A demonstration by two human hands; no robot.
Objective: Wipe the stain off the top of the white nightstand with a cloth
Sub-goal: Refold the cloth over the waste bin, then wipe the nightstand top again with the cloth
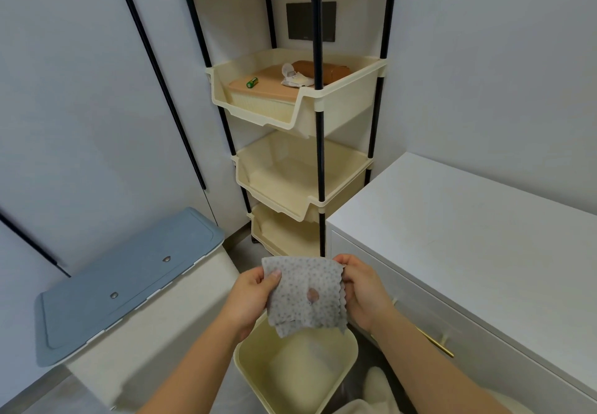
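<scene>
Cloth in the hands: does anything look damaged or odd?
The grey cloth, pinched by the left hand and right hand, has a pinkish-brown spot near its middle: stain or hole, I cannot tell. Its lower edge looks ragged.

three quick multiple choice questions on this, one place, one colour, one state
1. Where is the green battery? A on the floor; B on the tan lid in the rack; C on a chair.
2. What colour is the cloth? A grey; B red; C yellow.
3. How is the cloth held? A one hand only; B both hands; C not held.
Key: 1 B, it lies on the lid; 2 A, speckled grey; 3 B, left hand and right hand each pinch a side.
</scene>
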